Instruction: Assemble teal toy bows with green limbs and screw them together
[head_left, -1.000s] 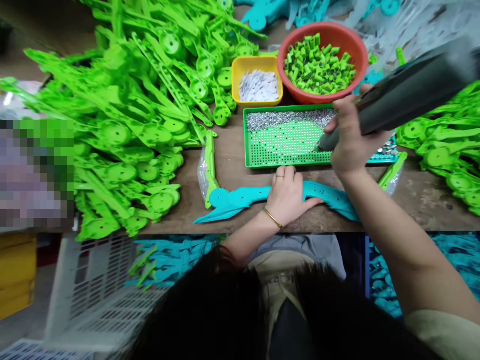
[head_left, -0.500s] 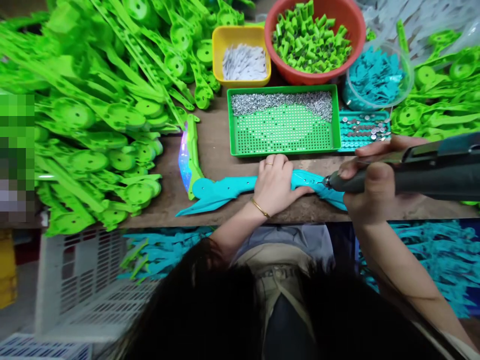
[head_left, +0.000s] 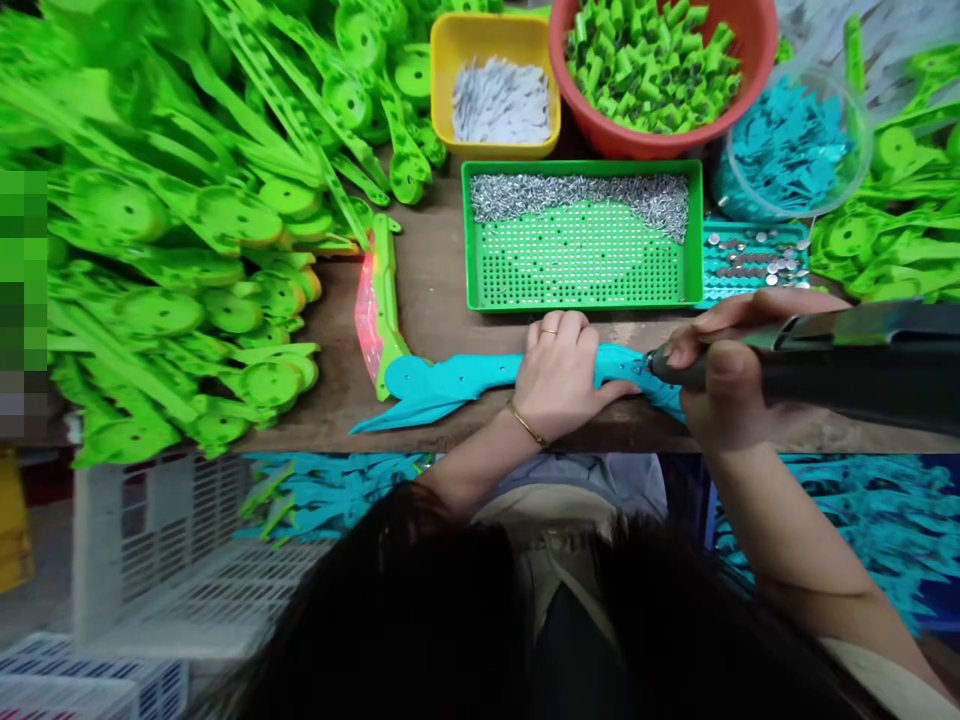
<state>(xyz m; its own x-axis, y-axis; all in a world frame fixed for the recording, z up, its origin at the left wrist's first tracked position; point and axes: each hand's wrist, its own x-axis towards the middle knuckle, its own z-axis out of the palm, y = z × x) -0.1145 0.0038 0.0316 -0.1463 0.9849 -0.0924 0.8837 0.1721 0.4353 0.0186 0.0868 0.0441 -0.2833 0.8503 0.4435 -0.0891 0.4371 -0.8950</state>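
A long blue plastic part (head_left: 476, 372), curved and pointed at its left end, lies along the front of the bench. My left hand (head_left: 559, 370) grips its middle from above, fingers over the far side and thumb along the near edge. In my right hand (head_left: 731, 385) is a dark electric screwdriver (head_left: 847, 365), held nearly level. Its tip meets the blue part just right of my left thumb; the exact contact point is too small to make out. The blue part's round left end joins a green arm with a pink-red lit panel (head_left: 369, 310).
Behind my hands stands a green perforated tray (head_left: 585, 306) of small screws, beside a teal tray (head_left: 754, 290) with metal discs. Beyond are a yellow tub (head_left: 442, 85), a red bowl (head_left: 559, 70) and a clear tub (head_left: 862, 150). Green parts (head_left: 165, 310) pile up at left.
My left hand has slid slightly right along the blue part. The screwdriver has shifted a little left, its tip now close to my left thumb. The lit panel turned from blue-violet to pink-red.
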